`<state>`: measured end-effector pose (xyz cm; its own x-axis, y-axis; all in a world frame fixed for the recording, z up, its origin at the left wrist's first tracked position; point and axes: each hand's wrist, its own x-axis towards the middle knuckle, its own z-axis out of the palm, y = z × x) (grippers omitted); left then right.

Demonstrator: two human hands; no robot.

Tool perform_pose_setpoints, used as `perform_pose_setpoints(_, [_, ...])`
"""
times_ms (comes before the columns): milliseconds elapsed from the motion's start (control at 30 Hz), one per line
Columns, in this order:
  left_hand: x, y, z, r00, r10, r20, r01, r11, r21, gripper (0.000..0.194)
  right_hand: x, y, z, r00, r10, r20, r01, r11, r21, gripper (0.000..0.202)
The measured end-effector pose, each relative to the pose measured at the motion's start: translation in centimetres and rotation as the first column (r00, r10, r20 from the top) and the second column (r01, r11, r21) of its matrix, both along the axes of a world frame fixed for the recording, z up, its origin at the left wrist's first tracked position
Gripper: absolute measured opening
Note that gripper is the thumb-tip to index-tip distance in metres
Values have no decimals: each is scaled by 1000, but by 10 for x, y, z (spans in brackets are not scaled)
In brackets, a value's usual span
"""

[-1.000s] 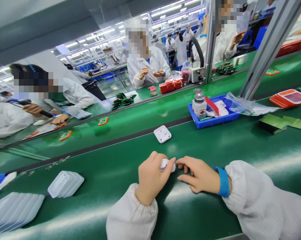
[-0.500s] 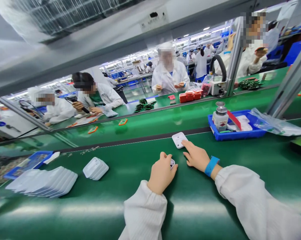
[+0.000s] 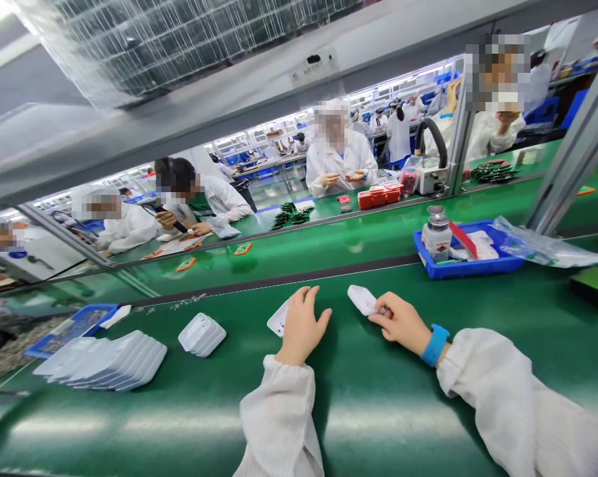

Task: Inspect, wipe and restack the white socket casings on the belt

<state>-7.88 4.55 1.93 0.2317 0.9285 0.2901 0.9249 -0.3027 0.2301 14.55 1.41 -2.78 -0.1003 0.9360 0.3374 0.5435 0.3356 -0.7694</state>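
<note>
Factory: white-coated workers along green worktops

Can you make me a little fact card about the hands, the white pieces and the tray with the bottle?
Left hand: open, over one white piece; touching unclear
Right hand: pinching another white piece
Right wrist: blue band
White stacks: small stack, big stack, both left of the hands
Blue tray: beyond right hand, holding bottle
</note>
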Motion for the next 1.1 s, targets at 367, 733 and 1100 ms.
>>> perform_pose_setpoints(367, [33, -21, -2, 473, -140, 870, 701, 657, -276, 80, -5, -35, 15, 950, 196, -243, -197, 980, 20, 12])
perform_pose_setpoints(733, [43, -37, 11, 548, -217, 808, 530, 837, -135, 53, 1, -30, 15, 921, 370, 125, -390, 863, 322, 20])
perform_pose_setpoints(1100, [47, -37, 7, 464, -114, 878, 427, 897, -109, 30, 0, -32, 20, 937, 348, 28, -345, 914, 213, 18])
